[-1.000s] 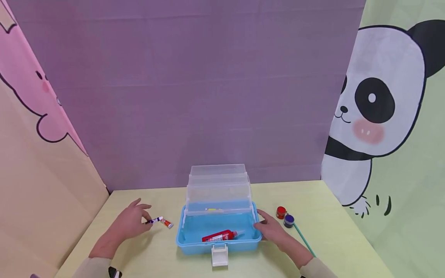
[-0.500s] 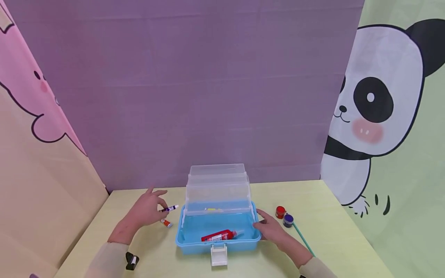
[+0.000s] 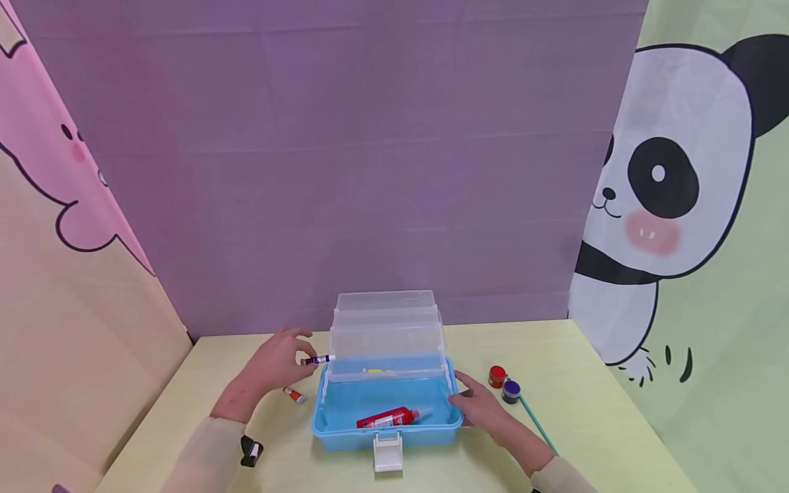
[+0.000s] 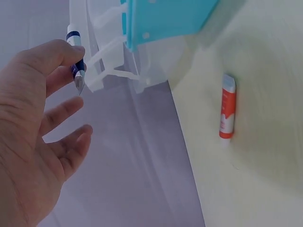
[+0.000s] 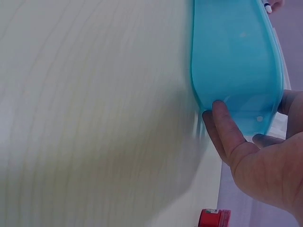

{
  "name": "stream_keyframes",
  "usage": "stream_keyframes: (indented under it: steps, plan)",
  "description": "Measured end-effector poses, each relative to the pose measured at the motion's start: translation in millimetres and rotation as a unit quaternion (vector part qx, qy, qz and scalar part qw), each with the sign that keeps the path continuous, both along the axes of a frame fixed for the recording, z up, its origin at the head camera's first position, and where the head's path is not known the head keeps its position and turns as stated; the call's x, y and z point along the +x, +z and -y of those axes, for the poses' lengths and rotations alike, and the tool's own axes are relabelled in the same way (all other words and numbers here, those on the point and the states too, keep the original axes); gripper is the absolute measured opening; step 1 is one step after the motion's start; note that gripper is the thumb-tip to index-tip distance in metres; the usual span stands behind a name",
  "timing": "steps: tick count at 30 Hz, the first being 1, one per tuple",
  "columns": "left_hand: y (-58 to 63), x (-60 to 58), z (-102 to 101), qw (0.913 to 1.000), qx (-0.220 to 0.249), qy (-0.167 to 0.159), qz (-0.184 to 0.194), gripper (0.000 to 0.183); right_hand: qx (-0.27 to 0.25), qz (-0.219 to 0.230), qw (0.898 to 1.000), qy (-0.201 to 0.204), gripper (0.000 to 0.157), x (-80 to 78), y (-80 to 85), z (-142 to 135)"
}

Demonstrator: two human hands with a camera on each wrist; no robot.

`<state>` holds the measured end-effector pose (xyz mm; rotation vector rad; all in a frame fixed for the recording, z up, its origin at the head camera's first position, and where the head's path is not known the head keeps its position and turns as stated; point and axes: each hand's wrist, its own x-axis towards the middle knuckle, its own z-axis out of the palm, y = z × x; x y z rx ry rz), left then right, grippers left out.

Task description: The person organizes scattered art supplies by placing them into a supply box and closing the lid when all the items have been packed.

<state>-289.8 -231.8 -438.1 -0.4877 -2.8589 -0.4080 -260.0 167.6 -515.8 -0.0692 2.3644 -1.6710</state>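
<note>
My left hand (image 3: pixel 279 359) pinches a small dark-blue and white paint tube (image 3: pixel 318 359) between thumb and fingertips, its white cap toward the box's left side. In the left wrist view the paint tube (image 4: pixel 75 52) shows its crimped silver end below the thumb, and the other fingers are apart from it. The light-blue plastic box (image 3: pixel 364 439) stands with its clear tiered lid (image 3: pixel 387 329) raised. Gripping that box's right wall is my right hand (image 3: pixel 483 409), thumb at the rim and fingers along the outside. Inside lies a red bottle (image 3: pixel 388 418) with a clear nozzle.
An orange and white paint tube (image 3: pixel 294 395) lies on the table left of the box. To the right stand a red paint jar (image 3: pixel 497 376) and a dark-blue one (image 3: pixel 511 392), with a green stick (image 3: pixel 537 424) beside them. A small yellow item (image 3: pixel 374 371) shows through the lid.
My left hand has carried the blue paint tube up and rightward, from near the orange tube to the box's left edge. My right hand has stayed on the box.
</note>
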Motion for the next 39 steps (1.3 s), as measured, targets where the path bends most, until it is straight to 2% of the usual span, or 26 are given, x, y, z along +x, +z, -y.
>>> stream_keyframes:
  steps: [7,19,25,31,39]
  plan:
    - [4.0,-1.2,-10.7,1.0000,0.006,0.001,0.002,0.010,-0.001,-0.001,1.000,0.001,0.064,-0.3,-0.5,0.1]
    - [20.3,0.6,-42.0,0.9997,-0.004,-0.024,-0.005,0.013,0.001,-0.002,1.000,0.000,0.064,1.0,0.6,0.4]
    - [17.9,-4.6,-58.6,0.9990,0.000,-0.043,-0.012,0.014,0.002,-0.001,1.000,-0.003,0.064,1.7,1.3,0.5]
    - [11.9,-9.3,-74.7,0.9985,-0.016,-0.049,-0.017,0.016,0.006,-0.001,1.000,-0.007,0.064,2.2,1.9,-0.7]
    - [10.6,-11.7,-86.5,0.9973,-0.025,-0.065,-0.021,0.017,0.005,0.001,1.000,-0.001,0.065,1.8,1.5,-0.3]
